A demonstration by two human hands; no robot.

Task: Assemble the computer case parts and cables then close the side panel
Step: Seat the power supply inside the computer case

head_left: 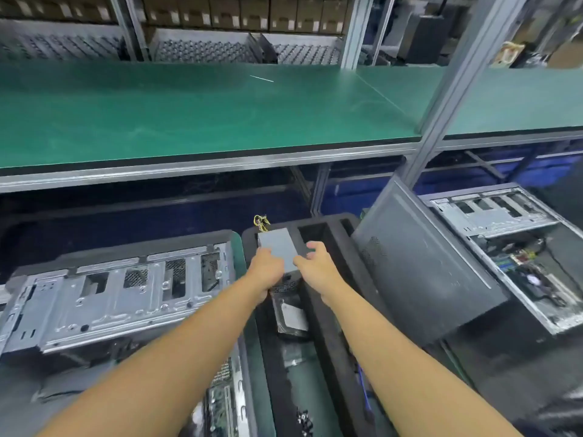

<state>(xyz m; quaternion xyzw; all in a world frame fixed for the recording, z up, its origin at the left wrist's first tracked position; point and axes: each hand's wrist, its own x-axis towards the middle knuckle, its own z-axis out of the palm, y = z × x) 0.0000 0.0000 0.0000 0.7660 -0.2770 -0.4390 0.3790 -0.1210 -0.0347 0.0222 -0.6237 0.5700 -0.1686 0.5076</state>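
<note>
The grey rectangular metal power supply box [279, 247] sits in the far compartment of the black foam tray [318, 313]. Its long axis runs away from the person, and its yellow and black cables [261, 222] trail off the far end. Both hands hold its near end. The left hand [266, 266] wraps the near left corner, its fingertips apparently tucked underneath, out of sight. The right hand [315, 263] pinches the right edge, fingers [312, 247] curled over the top. The open grey steel computer chassis [120, 291] lies just beside the tray's left edge, on the left hand's side, so the lift likely swings left.
</note>
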